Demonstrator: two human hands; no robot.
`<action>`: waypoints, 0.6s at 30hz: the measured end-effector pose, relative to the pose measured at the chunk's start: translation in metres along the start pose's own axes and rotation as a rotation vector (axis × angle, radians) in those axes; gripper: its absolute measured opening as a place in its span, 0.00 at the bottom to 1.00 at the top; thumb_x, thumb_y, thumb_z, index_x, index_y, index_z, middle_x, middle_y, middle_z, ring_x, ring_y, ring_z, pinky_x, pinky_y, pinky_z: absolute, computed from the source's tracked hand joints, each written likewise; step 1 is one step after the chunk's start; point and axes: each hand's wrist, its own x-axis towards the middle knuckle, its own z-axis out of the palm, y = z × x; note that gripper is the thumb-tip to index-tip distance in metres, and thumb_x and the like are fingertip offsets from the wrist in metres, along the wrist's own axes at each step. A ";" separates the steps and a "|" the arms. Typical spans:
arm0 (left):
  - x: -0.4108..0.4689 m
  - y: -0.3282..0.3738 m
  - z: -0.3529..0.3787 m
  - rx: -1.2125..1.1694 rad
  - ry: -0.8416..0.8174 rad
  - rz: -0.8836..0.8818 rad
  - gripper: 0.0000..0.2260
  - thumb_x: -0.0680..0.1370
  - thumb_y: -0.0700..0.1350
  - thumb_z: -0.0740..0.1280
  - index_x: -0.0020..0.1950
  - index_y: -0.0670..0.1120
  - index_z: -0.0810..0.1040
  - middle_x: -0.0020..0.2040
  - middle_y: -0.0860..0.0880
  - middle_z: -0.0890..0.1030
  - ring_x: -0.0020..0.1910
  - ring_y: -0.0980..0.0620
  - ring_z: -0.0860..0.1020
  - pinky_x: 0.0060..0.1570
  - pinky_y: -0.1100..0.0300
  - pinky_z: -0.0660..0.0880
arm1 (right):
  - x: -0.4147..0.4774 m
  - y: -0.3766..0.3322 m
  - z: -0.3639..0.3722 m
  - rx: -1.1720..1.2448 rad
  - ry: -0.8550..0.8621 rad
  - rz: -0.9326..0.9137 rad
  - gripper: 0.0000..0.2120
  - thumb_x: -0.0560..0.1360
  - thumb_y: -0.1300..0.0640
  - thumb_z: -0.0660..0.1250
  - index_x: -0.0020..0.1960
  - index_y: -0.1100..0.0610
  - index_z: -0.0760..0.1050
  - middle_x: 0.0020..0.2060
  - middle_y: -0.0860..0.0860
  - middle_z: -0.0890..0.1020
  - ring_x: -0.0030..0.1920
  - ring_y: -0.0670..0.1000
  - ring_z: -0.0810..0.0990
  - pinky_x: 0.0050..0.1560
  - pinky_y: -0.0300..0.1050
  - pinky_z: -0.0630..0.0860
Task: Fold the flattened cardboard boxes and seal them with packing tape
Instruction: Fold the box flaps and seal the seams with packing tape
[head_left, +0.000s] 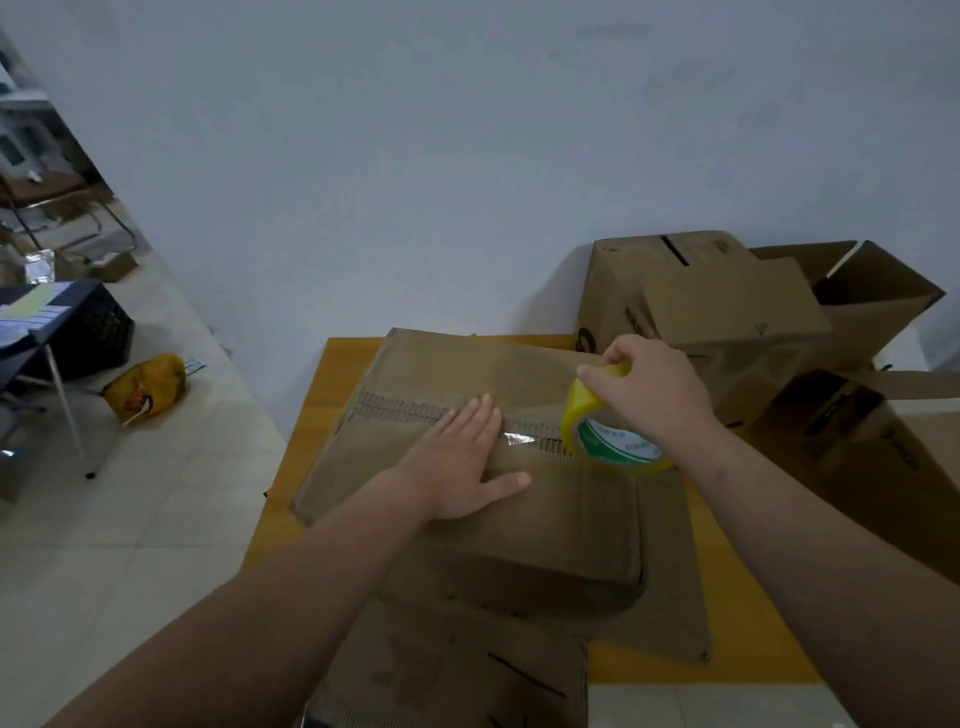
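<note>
At frame centre, a person's left hand (462, 460) presses flat, fingers straight and thumb splayed, on the seam of a folded brown cardboard box (561, 525) lying on a yellow table (337, 379), while the right hand (644, 389) grips a yellow packing-tape roll (571, 421) touching that seam.

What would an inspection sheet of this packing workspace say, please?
Surface: yellow table, mostly covered by cardboard.
Job's things: box being sealed, tape strip on its seam; tape roll; flattened cardboard beneath; assembled boxes at the back right.
Clutter: yellow bag on the floor.
Hands: left hand presses flat on the box; right hand grips the tape roll.
Cables: nothing seen.
Surroundings: pale wall, tiled floor, black crate at left.
</note>
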 end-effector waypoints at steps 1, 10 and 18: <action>0.003 0.013 0.001 -0.001 -0.001 0.033 0.39 0.77 0.68 0.46 0.78 0.44 0.40 0.78 0.45 0.39 0.77 0.50 0.40 0.75 0.54 0.39 | -0.001 -0.003 0.001 -0.044 0.007 -0.009 0.11 0.76 0.43 0.64 0.47 0.51 0.73 0.40 0.47 0.76 0.42 0.50 0.75 0.38 0.46 0.71; -0.024 -0.069 -0.001 -0.096 0.024 -0.266 0.39 0.74 0.70 0.43 0.79 0.51 0.41 0.78 0.46 0.38 0.77 0.48 0.40 0.74 0.53 0.41 | 0.001 -0.016 0.003 -0.246 -0.049 -0.098 0.09 0.78 0.48 0.58 0.45 0.54 0.67 0.34 0.50 0.72 0.33 0.49 0.69 0.29 0.44 0.61; -0.004 -0.015 0.005 -0.021 0.043 -0.180 0.45 0.71 0.72 0.39 0.78 0.42 0.38 0.78 0.43 0.38 0.77 0.47 0.39 0.76 0.51 0.41 | 0.002 -0.009 0.003 -0.183 -0.046 -0.055 0.11 0.78 0.47 0.58 0.42 0.53 0.68 0.34 0.49 0.72 0.35 0.50 0.71 0.31 0.45 0.62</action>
